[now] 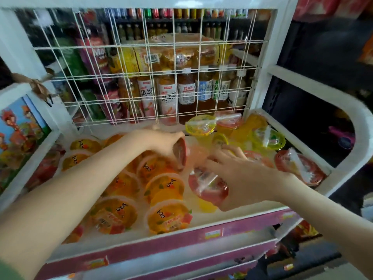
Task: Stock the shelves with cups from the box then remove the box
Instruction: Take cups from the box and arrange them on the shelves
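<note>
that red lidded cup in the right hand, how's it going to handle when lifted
Probably fairly stiff: the red-lidded cup keeps its round shape in the right hand. Likely heavy for its size, since it looks full of yellow jelly. With a wide top and narrower base it may tip; another red cup leans tilted at the rail.

The shelf [302,126] frame is white, and so is the wire grid [153,77]. Orange cups [167,217] have white rims and black lettering. A red-lidded cup [207,186] shows yellow underneath, and there are yellow cups [199,123] at the back. A magenta strip [161,245] edges the front. Amber bottles [185,91] wear white labels. The carton [22,134] is blue with a cartoon print.
</note>
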The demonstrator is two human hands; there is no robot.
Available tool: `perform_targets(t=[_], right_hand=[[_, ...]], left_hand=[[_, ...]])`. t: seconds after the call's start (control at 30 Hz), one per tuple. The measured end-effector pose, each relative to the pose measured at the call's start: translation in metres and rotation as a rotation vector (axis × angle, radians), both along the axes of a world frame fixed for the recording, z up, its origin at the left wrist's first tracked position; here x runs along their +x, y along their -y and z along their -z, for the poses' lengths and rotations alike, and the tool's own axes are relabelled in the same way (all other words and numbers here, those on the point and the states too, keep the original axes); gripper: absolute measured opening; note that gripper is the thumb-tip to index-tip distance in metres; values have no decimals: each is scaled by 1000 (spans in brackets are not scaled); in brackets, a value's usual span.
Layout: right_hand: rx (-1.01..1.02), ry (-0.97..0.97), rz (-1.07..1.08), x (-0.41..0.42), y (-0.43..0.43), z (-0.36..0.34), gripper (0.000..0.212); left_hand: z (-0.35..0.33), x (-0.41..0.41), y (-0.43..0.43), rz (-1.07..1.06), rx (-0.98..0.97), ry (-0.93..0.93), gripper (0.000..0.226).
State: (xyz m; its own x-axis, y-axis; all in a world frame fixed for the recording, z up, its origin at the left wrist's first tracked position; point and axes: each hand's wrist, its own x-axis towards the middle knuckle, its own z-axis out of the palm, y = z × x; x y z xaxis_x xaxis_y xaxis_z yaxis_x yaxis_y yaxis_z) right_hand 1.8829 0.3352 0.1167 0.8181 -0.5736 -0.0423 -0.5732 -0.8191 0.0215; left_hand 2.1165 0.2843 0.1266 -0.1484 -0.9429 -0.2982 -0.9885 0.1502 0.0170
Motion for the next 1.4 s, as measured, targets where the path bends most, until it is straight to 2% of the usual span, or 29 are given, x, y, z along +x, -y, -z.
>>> perform_targets(t=[0.07,0.27,0.37,0.43,0.5,0.6,0.7,0.87,0.97,1.07,1.2,1.27,1.4], right_hand=[[-19,-15,-35,0,-2,-4,84],[-37,-41,-44,-1,5,-7,83],[-65,-96,-49,-4,9,-5,90],[4,-155,-32,-6,13,-8,100],[141,-174,11,-8,18,-16,99],[326,0,92,-11,25,-30,80],[277,250,149,-13,40,-36,70],[191,310,165,-6,66,-32,45],[158,352,171,2,83,-34,44],[149,245,191,12,106,-39,67],[74,-147,208,33,137,-41,99],[58,-285,198,42,149,-39,105],[51,-425,158,57,160,-37,109]], left_hand=[[-2,-2,-1,38,55,-60,78],[3,-3,8,166,-97,-38,77],[5,-3,6,159,-172,-129,62],[4,-5,6,161,-203,-147,52],[2,-7,7,171,-182,-144,49],[-1,-9,10,174,-162,-109,47],[0,-11,12,143,-175,-138,50],[-8,-15,15,112,-221,-247,43],[-10,-15,21,33,-171,-334,52],[-9,-16,26,-38,-54,-469,61],[-3,-18,29,-94,40,-600,69],[-3,-19,30,-113,62,-624,62],[-12,-15,35,-54,99,-536,52]])
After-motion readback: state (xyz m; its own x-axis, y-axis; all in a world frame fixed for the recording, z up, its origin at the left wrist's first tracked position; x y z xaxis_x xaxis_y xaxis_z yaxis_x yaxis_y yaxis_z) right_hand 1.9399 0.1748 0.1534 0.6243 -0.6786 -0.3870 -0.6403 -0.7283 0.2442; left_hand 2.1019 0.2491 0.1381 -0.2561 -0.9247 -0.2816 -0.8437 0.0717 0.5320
